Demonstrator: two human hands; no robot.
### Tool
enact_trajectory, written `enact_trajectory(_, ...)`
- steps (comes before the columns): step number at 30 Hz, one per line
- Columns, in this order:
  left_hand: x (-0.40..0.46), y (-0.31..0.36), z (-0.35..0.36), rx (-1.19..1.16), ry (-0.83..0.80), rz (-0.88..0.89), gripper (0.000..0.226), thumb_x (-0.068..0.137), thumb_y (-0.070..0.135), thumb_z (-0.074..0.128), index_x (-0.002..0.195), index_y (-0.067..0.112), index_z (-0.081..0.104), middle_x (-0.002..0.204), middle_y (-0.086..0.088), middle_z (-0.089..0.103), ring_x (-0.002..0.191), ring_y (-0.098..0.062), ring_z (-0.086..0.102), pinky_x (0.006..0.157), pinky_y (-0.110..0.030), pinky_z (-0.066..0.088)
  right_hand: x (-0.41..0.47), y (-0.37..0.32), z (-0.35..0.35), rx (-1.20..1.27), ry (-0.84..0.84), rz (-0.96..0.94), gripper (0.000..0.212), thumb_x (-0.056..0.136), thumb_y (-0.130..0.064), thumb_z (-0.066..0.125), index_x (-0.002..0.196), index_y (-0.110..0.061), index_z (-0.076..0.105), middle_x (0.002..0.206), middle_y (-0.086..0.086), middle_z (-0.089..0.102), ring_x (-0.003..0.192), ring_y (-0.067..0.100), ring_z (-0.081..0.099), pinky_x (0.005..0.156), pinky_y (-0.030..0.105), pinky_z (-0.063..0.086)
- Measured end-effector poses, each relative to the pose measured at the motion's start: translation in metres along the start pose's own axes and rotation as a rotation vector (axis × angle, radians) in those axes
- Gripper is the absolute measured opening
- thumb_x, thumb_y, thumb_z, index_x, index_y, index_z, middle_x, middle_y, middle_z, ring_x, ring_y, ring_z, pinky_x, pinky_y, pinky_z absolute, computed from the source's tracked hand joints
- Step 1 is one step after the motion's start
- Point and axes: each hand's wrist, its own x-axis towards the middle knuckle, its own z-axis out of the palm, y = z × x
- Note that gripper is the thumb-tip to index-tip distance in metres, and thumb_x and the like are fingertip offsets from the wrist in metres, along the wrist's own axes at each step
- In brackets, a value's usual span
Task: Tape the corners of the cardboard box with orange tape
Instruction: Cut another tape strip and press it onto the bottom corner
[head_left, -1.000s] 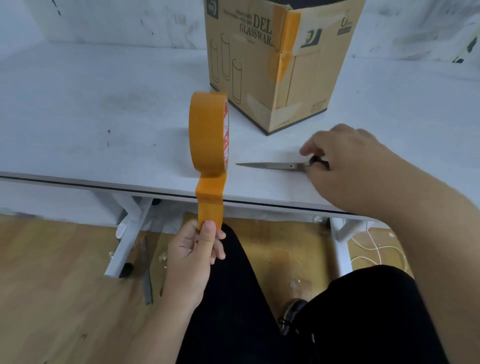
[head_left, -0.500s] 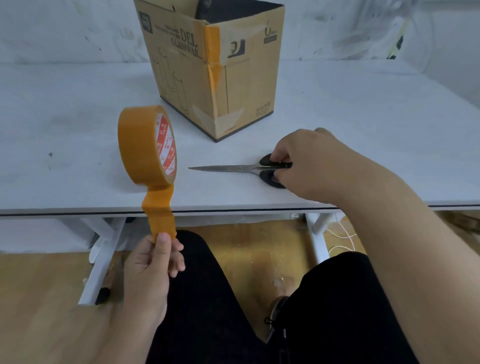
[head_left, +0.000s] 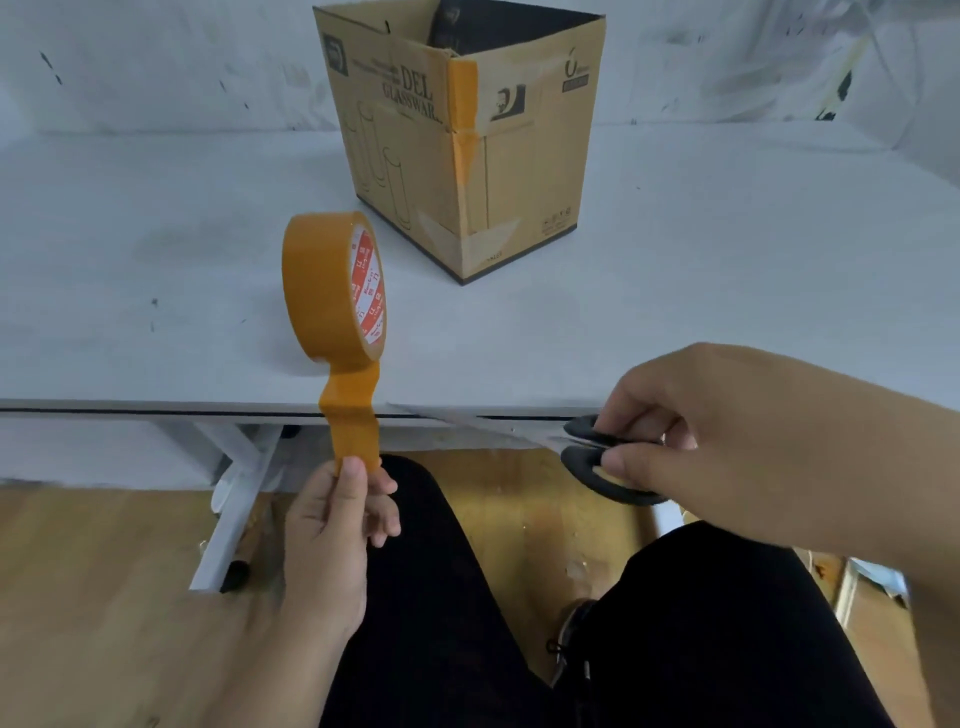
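- The step in hand is cutting a strip: the left hand (head_left: 332, 525) pinches the free end of the orange tape strip (head_left: 352, 415) between thumb and fingers, below the desk's front edge.
- The strip runs up to the orange tape roll (head_left: 332, 286), which stands on its rim on the desk (head_left: 156, 234) near the front edge, left of centre.
- The right hand (head_left: 727, 441) grips the black handles of the scissors (head_left: 597, 457), fingers curled round them; the blades (head_left: 467, 421) point left toward the strip, just off the front edge. Blur hides whether they are parted.
- The cardboard box (head_left: 519, 171) stands open-topped farther back on the desk, well apart from both hands, one corner facing the camera.
- That near corner already carries orange tape (head_left: 462, 104) on its upper part; its lower part appears to bear only pale tape. The other corners cannot be judged.
- Next move, as I judge it: keep the strip taut, bring the blades across it close under the roll, and cut squarely so the sticky length does not fold on itself.
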Motion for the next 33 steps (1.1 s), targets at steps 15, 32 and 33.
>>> enact_trajectory(15,0.007,-0.009,0.001,0.001,0.01,-0.003,0.033,0.082,0.062,0.059,0.073,0.031,0.063,0.059,0.008,0.058,0.046,-0.009,0.048,0.045,-0.018,0.038,0.014,-0.02,0.025,0.001,-0.21,0.113,0.029,0.075,-0.051,0.064,0.089,-0.026,0.064,0.085,-0.006,0.072,0.079,0.012,0.065,0.076,0.032,0.054)
enact_trajectory(32,0.009,-0.013,0.002,-0.077,-0.021,-0.012,0.038,0.077,0.063,0.063,0.071,0.025,0.063,0.054,0.004,0.054,0.045,-0.01,0.045,0.048,-0.018,0.038,0.017,-0.031,0.024,-0.082,-0.238,0.148,0.03,0.071,-0.057,0.061,0.085,-0.03,0.06,0.086,-0.01,0.071,0.079,0.007,0.064,0.077,0.031,0.055)
enact_trajectory(33,0.009,-0.013,0.002,-0.085,-0.023,-0.011,0.038,0.077,0.063,0.064,0.072,0.026,0.063,0.056,0.005,0.055,0.045,-0.01,0.045,0.047,-0.018,0.039,0.018,-0.032,0.024,-0.081,-0.235,0.144,0.031,0.071,-0.057,0.061,0.086,-0.029,0.06,0.087,-0.01,0.071,0.079,0.008,0.064,0.078,0.031,0.054)
